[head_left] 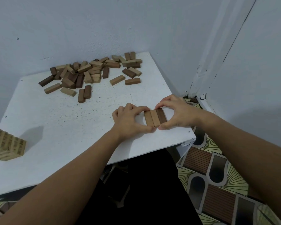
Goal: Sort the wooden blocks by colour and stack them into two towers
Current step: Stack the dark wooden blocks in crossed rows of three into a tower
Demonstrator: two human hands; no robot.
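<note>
Three blocks (155,117) side by side, pinched between both hands (152,117)

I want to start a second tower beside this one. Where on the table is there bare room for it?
The widest bare patch of the white table lies between the loose block pile, the finished pale tower and the left hand. The far edge by the pile is crowded. Around the row of three blocks, both hands, right hand included, fill the near right corner.
</note>
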